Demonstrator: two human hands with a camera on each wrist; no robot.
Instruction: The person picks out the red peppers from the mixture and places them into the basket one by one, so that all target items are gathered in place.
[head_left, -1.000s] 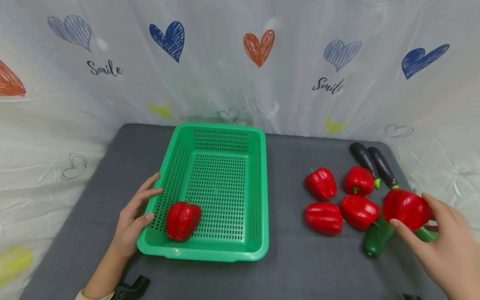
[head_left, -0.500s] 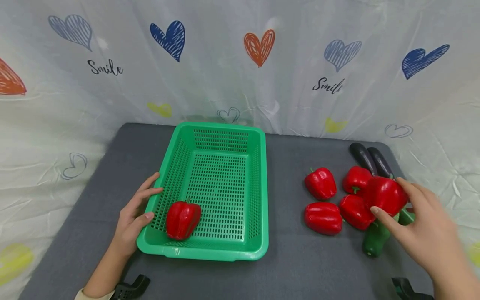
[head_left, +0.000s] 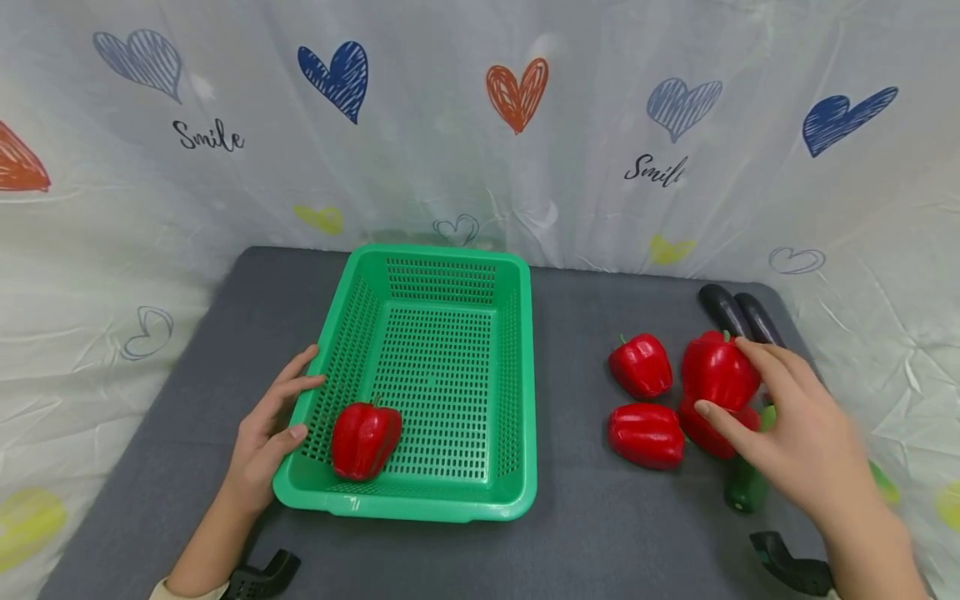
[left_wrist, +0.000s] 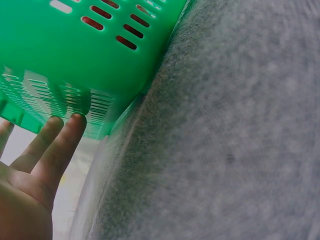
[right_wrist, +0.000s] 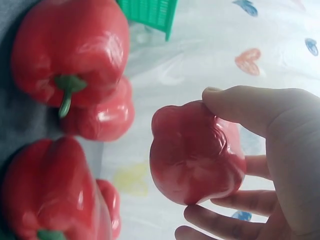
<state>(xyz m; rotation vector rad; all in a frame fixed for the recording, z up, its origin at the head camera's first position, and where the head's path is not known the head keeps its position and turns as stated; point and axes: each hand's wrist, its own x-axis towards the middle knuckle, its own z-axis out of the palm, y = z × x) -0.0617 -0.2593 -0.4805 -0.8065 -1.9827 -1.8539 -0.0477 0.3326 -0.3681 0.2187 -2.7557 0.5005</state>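
My right hand point(head_left: 810, 437) holds a red bell pepper point(head_left: 718, 371) between thumb and fingers. In the right wrist view that pepper point(right_wrist: 195, 155) is well above the table, apart from the others. Below it in the head view, another red pepper point(head_left: 708, 433) is partly covered. Two more red peppers point(head_left: 641, 367) lie just to the left. My left hand point(head_left: 258, 454) rests against the left side of a green perforated basket point(head_left: 534, 375), thumb tip at the rim. In the left wrist view, straight fingers point(left_wrist: 62, 150) touch its outer wall. One red pepper point(head_left: 366, 442) lies inside the basket, front left.
Two dark eggplants point(head_left: 722, 307) lie at the back right, partly hidden by the right hand. A green cucumber-like vegetable point(head_left: 745, 486) lies under that hand, and another green tip point(head_left: 885, 482) shows beyond the wrist. A white curtain with hearts point(head_left: 517, 167) borders the grey table point(head_left: 577, 533).
My right hand has carried the red bell pepper leftward and slightly back, from over the green vegetables to over the other peppers. The left hand and basket have not moved.
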